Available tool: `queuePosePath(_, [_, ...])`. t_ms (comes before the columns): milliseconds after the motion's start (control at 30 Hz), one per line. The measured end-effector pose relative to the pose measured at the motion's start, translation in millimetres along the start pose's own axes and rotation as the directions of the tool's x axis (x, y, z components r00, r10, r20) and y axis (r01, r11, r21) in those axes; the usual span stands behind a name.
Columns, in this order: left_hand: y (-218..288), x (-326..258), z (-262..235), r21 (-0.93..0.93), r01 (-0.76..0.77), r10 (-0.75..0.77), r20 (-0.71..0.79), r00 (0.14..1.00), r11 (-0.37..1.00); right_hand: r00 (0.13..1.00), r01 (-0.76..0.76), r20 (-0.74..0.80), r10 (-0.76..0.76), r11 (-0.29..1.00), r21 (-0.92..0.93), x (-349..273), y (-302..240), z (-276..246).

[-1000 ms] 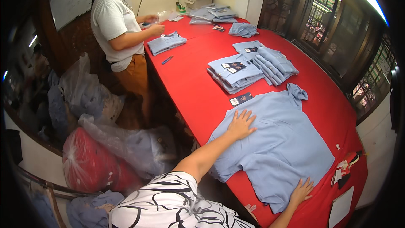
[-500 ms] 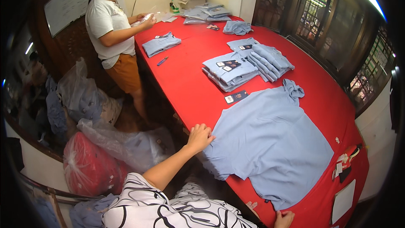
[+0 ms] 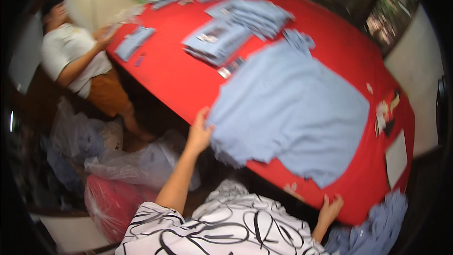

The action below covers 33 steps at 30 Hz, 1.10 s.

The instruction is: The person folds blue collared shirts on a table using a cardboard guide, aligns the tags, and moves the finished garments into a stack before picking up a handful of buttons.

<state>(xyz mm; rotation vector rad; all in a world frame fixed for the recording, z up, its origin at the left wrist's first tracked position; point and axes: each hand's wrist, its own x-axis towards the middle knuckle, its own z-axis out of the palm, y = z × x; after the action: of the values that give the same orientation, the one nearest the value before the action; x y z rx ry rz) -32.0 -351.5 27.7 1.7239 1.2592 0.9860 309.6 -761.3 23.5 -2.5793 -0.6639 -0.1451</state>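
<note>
The light blue shirt [image 3: 292, 108] lies spread flat at centre frame on the red table [image 3: 179, 80], its lower-left edge hanging over the near rim, where the left hand [image 3: 200, 132] is closed on the fabric. The right hand [image 3: 329, 210], at lower right, rests with fingers spread on the table edge and holds nothing. Risk: a one-sided pull could skew or bunch the shirt, or drag it off toward the plastic bags [image 3: 137, 165] below.
</note>
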Motion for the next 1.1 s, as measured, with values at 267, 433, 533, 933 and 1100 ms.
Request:
queuePosePath(267, [37, 8, -12, 0.478, -0.024, -0.019, 0.086, 0.996, 0.878, 0.946, -0.269, 0.216, 0.243, 0.958, 0.097, 2, 0, -23])
queuePosePath(433, [48, 38, 47, 0.449, -0.431, 0.365, 0.230, 0.902, 0.783, 0.981, -0.192, 0.052, 0.187, 0.976, 0.099, 18, -47, -5])
queuePosePath(533, [28, 51, 76, 0.542, -0.493, 0.383, 0.309, 0.870, 0.681, 0.994, -0.020, 0.109, 0.018, 1.000, 0.019, 30, -65, 13])
queuePosePath(933, [67, 116, 114, 0.410, -0.545, 0.422, 0.355, 0.834, 0.731, 1.000, -0.010, -0.019, 0.009, 0.999, -0.041, 105, -39, -39])
queuePosePath(1100, [74, 234, 185, 0.228, -0.674, 0.548, 0.431, 0.717, 0.702, 0.955, 0.197, -0.222, -0.197, 0.980, -0.021, 262, -101, 57])
